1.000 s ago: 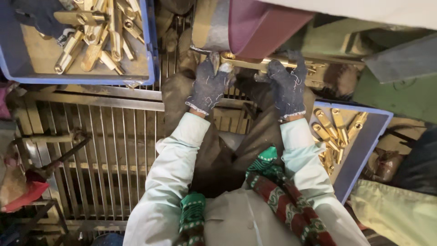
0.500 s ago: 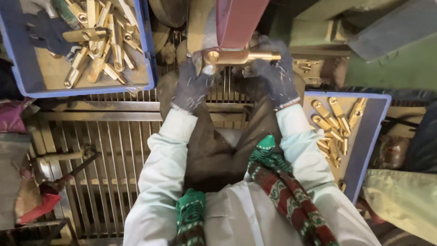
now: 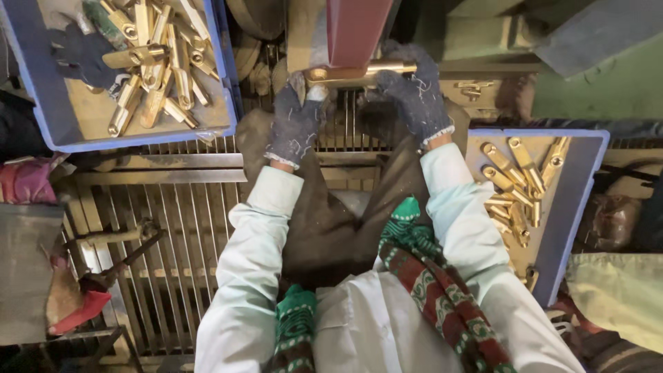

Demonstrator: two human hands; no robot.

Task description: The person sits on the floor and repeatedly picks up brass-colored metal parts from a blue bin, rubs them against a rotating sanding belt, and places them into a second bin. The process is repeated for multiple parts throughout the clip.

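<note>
Metal grate (image 3: 173,228) below, blue trays (image 3: 41,124) of brass parts either side. Left hand (image 3: 295,121) and right hand (image 3: 412,97), both gloved, clamp a brass rod (image 3: 359,71) against the red belt (image 3: 352,31). Risk: glove fibres snagging, rod kicking out.

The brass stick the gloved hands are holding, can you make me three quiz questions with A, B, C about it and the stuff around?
1. Where is the brass piece?
A. against the red belt
B. in the right tray
C. on the floor grate

2. What colour are the trays?
A. green
B. blue
C. white

3. How is the piece held?
A. by one hand
B. by nobody
C. by both hands

Answers:
1 A, its middle sits under the belt.
2 B, the left tray and right tray have blue rims.
3 C, the left hand and right hand grip its ends.
</note>
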